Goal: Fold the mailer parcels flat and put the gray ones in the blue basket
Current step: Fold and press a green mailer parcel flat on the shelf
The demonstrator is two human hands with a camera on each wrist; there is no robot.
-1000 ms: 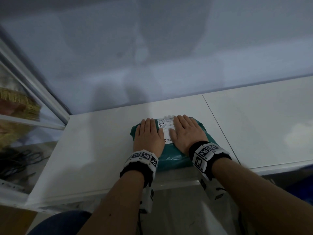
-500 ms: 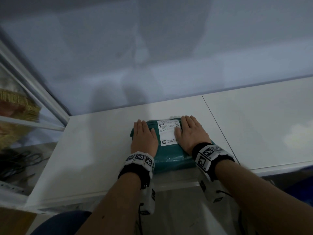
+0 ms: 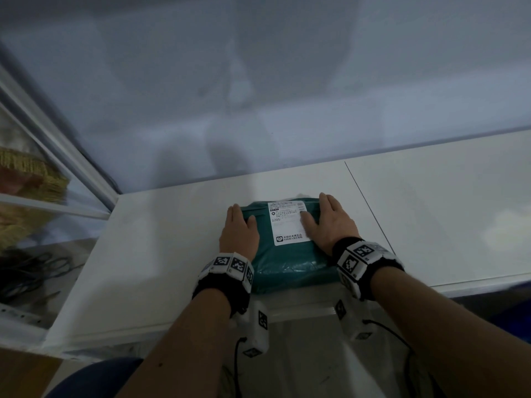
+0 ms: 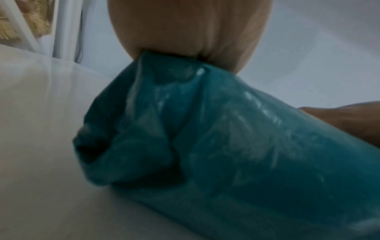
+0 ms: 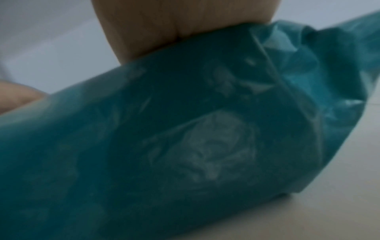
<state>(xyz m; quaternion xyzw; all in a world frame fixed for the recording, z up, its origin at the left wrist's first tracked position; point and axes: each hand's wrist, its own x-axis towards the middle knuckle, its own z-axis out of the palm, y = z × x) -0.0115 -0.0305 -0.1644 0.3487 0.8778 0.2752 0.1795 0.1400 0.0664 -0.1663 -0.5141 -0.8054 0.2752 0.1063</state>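
Note:
A teal mailer parcel point(image 3: 287, 262) with a white shipping label point(image 3: 287, 222) lies on the white table point(image 3: 161, 254), near its front edge. My left hand point(image 3: 238, 228) presses flat on the parcel's left side with straight fingers. On the right side my right hand point(image 3: 330, 222) lies flat too, its thumb over the label's edge. In the left wrist view the heel of the left hand point(image 4: 189, 32) bears down on the crinkled teal parcel point(image 4: 226, 146). The right wrist view shows the right hand point(image 5: 185, 24) on the teal parcel point(image 5: 164, 146). No gray parcel is in view.
A seam point(image 3: 367, 205) splits the white table just right of the parcel. A wall rises behind the table. At the left stands a glass-fronted shelf point(image 3: 43, 196) with straw-coloured stuff and dark cables. A blue edge point(image 3: 517, 320) shows at the lower right, under the table.
Both hands have slid apart from the parcel's middle to its left and right sides, which uncovers the white label. The parcel stays in place.

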